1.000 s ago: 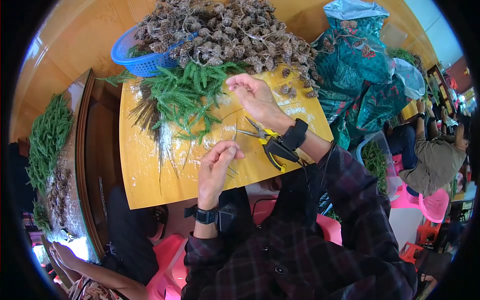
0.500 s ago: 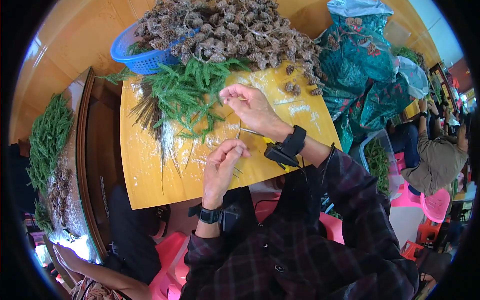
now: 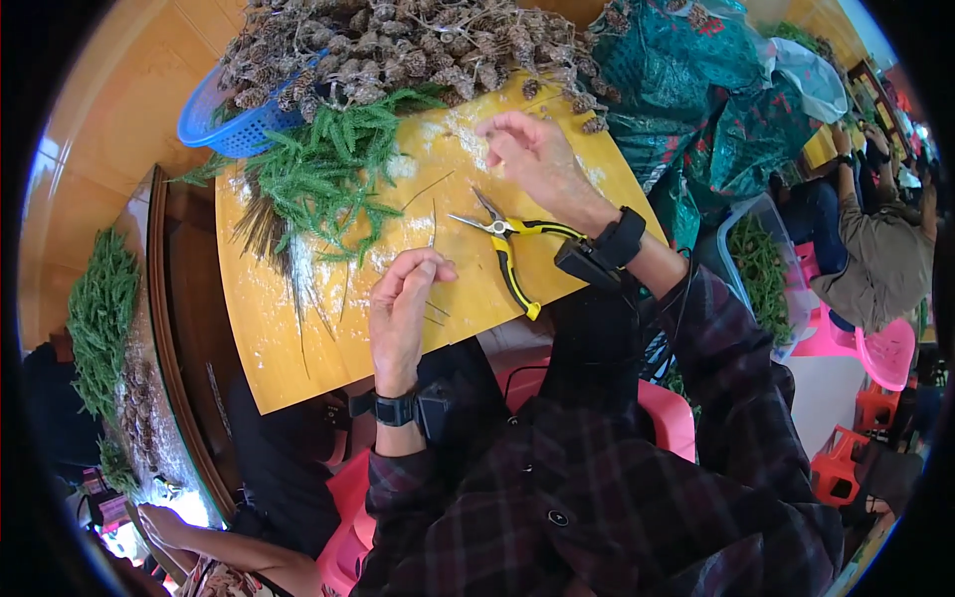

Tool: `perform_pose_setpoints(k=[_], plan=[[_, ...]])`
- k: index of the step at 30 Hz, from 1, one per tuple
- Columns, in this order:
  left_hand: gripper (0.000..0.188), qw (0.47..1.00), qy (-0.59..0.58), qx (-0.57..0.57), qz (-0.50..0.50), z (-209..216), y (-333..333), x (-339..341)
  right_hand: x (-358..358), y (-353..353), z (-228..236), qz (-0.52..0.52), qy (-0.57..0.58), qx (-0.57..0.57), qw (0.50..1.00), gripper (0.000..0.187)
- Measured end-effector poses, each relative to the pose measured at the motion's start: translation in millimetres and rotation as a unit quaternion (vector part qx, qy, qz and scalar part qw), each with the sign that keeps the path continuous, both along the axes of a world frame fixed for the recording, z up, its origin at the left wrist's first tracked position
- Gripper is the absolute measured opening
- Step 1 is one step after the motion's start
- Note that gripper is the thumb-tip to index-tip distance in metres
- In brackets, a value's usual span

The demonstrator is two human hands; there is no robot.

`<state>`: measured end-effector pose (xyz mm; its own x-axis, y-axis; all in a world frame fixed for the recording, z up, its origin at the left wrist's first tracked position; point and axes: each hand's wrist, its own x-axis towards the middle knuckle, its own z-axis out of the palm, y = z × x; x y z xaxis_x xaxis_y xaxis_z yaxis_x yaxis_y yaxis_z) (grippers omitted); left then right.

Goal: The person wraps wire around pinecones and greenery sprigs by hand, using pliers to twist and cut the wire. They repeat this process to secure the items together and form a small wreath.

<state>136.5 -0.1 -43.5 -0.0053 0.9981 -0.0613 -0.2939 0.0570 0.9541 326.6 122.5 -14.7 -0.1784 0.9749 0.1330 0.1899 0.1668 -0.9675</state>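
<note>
My left hand [image 3: 398, 313] is closed over the near part of the table, thumb and forefinger pinched. A thin dark wire [image 3: 434, 221] rises from those fingertips. My right hand [image 3: 557, 174] is raised farther off and to the right, with its fingertips pressed together; whatever may be between them is too small to make out. Below it lie pliers [image 3: 500, 228] with yellow-and-black handles, jaws apart. Green artificial pine sprigs [image 3: 333, 169] are heaped beyond my left hand, beside a bundle of thin brown stems [image 3: 264, 224].
Brown pine cones [image 3: 418, 60] pile up along the far edge, partly over a blue basket [image 3: 224, 124]. Green plastic bags [image 3: 686, 109] stand at the right, above a clear bin [image 3: 761, 269] of greenery. Another person's arm [image 3: 214, 545] shows at lower left.
My right hand has lifted away from the pliers, which now show whole. The view has shifted, so the table and basket sit farther left. My left hand keeps its pinch.
</note>
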Motion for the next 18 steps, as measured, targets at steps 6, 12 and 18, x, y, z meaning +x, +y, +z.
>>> perform_pose_setpoints(k=[6, 12, 18], plan=[[0.015, 1.000, 0.001, 0.000, 0.027, -2.5, -2.3, -1.9, 2.6, -30.8, -36.1, 0.061, -0.029, 0.008, 0.998, 0.018], [0.017, 0.999, 0.002, -0.002, 0.035, -2.5, -2.5, -0.7, 3.1, -31.8, -31.9, 0.062, -0.060, 0.038, 0.996, 0.019], [0.016, 0.947, 0.282, 0.067, 0.141, 13.5, -21.6, -22.2, 0.3, -20.9, -35.5, 0.063, -0.027, -0.016, 0.997, 0.022]])
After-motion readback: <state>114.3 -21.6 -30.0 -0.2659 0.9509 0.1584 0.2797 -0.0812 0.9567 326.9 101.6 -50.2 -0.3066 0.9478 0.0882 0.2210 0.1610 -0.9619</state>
